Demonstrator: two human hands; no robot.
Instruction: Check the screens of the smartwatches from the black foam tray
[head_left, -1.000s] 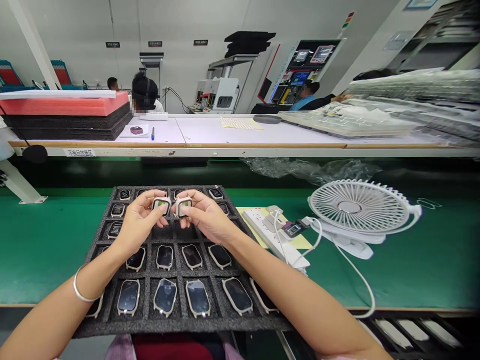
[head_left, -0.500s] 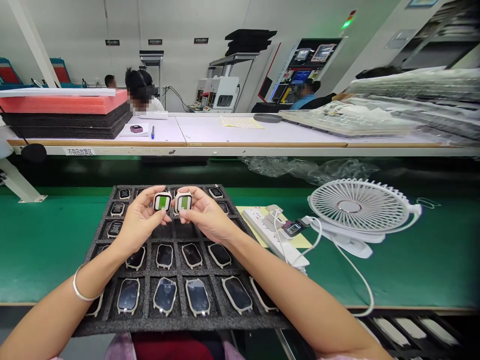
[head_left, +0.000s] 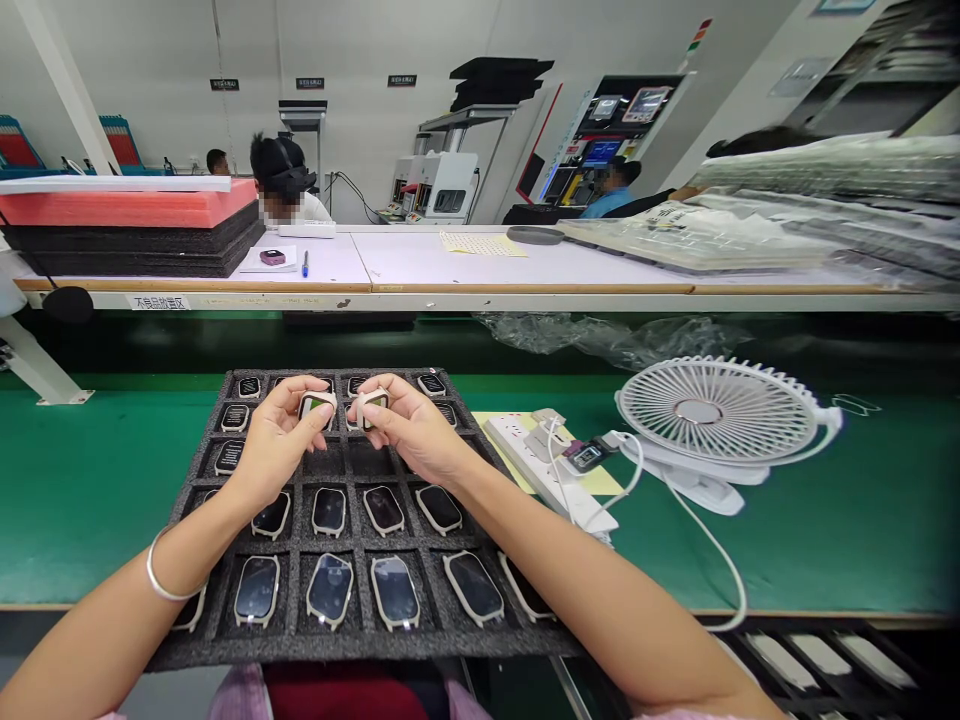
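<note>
My left hand (head_left: 283,440) is closed on a smartwatch case (head_left: 318,404) with a pale frame and some green on its lit screen; the thumb covers part of it. A second smartwatch case (head_left: 373,406) is pinched in my right hand (head_left: 417,430), turned so that its side shows. Both are held apart, above a black foam tray (head_left: 360,648). Several more watch cases, such as one dark-screened smartwatch (head_left: 330,590), lie in the tray's compartments. White text shows on some screens at the left. My hands hide part of the tray's far rows.
Right of the tray are a white power strip (head_left: 536,470) with cables, a small dark watch (head_left: 589,456) and a white fan (head_left: 720,415). A raised shelf (head_left: 420,270) crosses behind, bearing foam stacks (head_left: 135,235) and plastic-wrapped trays (head_left: 697,240). Other people sit beyond it.
Both watches have tilted in my fingers, so less of their green screens shows. The right one has turned side-on, and the gap between them has widened slightly.
</note>
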